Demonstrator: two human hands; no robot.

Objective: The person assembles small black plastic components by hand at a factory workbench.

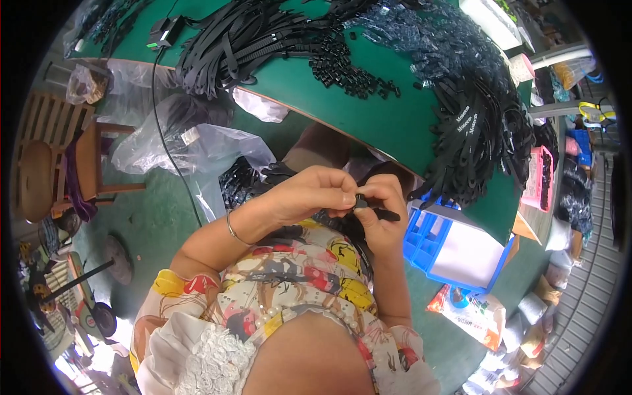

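Note:
Close in front of my chest, my two hands meet at a small black piece (360,201), perhaps a plastic buckle or clip. My left hand (315,192) has its thumb and fingers pinched at the left of this piece. From the other side my right hand (383,205) grips it between thumb and fingers. A short black strap end (387,215) sticks out past my right thumb. How the strap passes through the piece is too small to make out, and my fingers cover part of it.
The green table (309,99) ahead carries bundled black straps (230,49), a pile of small black pieces (336,62), clear-wrapped dark pieces (421,36) and labelled straps (477,135). A blue tray (428,243) stands low right. Plastic bags (197,148) and a wooden chair (92,161) are left.

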